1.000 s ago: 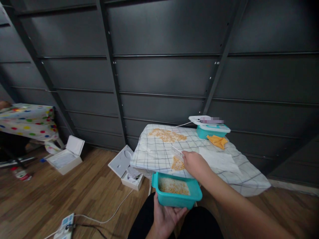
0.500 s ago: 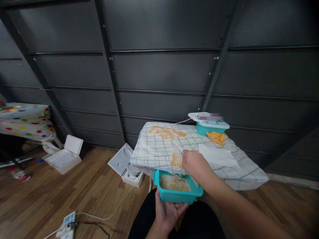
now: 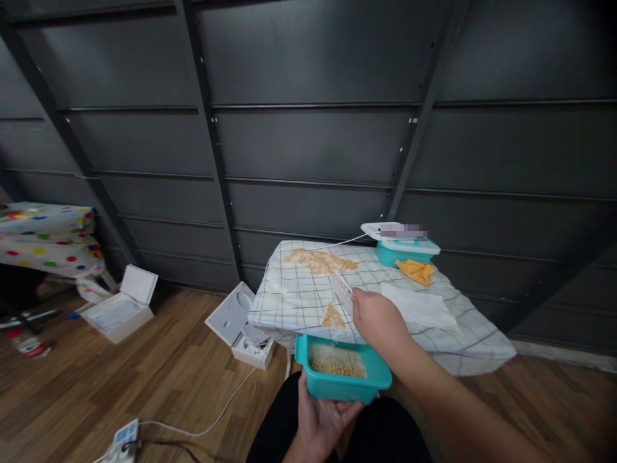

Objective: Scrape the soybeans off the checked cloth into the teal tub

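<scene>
Cupping from beneath with left hand (image 3: 322, 417), head view: one teal plastic tub (image 3: 347, 390) of yellow kernels (image 3: 340, 369) and white grains (image 3: 341, 352), before near edge of checked tablecloth (image 3: 292, 299), at seven o'clock. Grasping in right hand (image 3: 378, 316): one white perforated scraper (image 3: 341, 289). On tablecloth: small kernel pile (image 3: 332, 316), at eight; larger kernel spread (image 3: 321, 261), at ten; lidded teal box (image 3: 402, 256) and yellow cloth (image 3: 415, 271), towards one; white sheet (image 3: 419, 307), at three.
</scene>
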{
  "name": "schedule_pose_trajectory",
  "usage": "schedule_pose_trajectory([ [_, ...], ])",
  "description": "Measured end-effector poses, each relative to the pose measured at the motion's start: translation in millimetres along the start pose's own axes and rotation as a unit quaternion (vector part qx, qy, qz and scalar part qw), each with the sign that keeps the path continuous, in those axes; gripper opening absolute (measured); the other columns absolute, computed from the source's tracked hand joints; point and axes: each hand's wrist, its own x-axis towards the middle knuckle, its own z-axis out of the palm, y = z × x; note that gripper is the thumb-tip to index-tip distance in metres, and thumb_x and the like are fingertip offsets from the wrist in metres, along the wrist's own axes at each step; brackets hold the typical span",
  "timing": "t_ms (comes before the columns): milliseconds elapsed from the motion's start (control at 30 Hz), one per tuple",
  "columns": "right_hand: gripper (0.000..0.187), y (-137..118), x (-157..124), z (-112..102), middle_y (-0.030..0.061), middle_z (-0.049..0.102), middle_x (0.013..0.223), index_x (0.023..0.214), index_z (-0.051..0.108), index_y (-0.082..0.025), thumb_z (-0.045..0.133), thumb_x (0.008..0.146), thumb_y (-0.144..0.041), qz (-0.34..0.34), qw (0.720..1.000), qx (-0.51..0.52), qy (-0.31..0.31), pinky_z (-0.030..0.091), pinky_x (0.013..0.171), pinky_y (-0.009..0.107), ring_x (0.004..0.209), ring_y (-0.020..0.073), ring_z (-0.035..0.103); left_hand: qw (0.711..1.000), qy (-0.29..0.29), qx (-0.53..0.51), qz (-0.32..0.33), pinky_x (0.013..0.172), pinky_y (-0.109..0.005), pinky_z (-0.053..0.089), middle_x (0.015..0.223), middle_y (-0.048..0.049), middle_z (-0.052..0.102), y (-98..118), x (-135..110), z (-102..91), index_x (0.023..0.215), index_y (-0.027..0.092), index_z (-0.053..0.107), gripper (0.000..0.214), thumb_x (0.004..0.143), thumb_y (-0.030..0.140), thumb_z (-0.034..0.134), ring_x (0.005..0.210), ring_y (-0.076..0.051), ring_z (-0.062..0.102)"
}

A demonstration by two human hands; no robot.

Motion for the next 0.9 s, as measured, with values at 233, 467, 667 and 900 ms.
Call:
schedule_pose_trajectory([
  [233,0.036,3.8,30.9,19.8,0.0086,0.068,0.106,0.121,0.057,-0.016,0.040,0.089,-0.011,-0.153,0.988,-0.025,0.014,0.038,0.084,0.031,0.099,0.0225,0.056,0.999,0.029,-0.017,0.012,0.101,-0.055,0.030,0.136,-0.0195,0.050,1.7,-2.2,4.8,0.146,0.022,0.015,0.097,0.071,0.072,0.049,0.119,-0.044,0.049],
  [467,0.038,13.0,31.3,38.9,0.0101,0.068,0.109,0.122,0.057,-0.017,0.039,0.088,-0.010,-0.189,0.981,-0.022,-0.027,0.040,0.086,0.032,0.101,0.0221,0.058,0.999,0.041,-0.011,0.000,0.100,-0.053,0.033,0.129,-0.0199,0.055,0.7,-1.9,11.1,0.145,0.020,0.019,0.100,0.068,0.074,0.051,0.113,-0.043,0.054],
  [667,0.040,30.1,4.4,37.5,0.0121,0.067,0.110,0.120,0.059,-0.016,0.043,0.085,-0.008,-0.261,0.964,0.032,-0.031,0.043,0.088,0.033,0.102,0.0211,0.059,0.999,0.045,0.000,0.014,0.098,-0.052,0.034,0.126,-0.0189,0.058,3.2,-0.4,11.1,0.145,0.018,0.022,0.094,0.072,0.072,0.048,0.109,-0.038,0.057],
  [900,0.037,39.6,-26.3,27.8,0.0110,0.069,0.100,0.112,0.064,-0.015,0.048,0.081,-0.005,-0.318,0.945,0.077,-0.009,0.047,0.082,0.035,0.091,0.0209,0.062,0.999,0.042,0.007,0.004,0.098,-0.051,0.035,0.121,-0.0195,0.061,4.0,-1.9,16.0,0.141,0.014,0.031,0.094,0.071,0.074,0.045,0.106,-0.036,0.059],
])
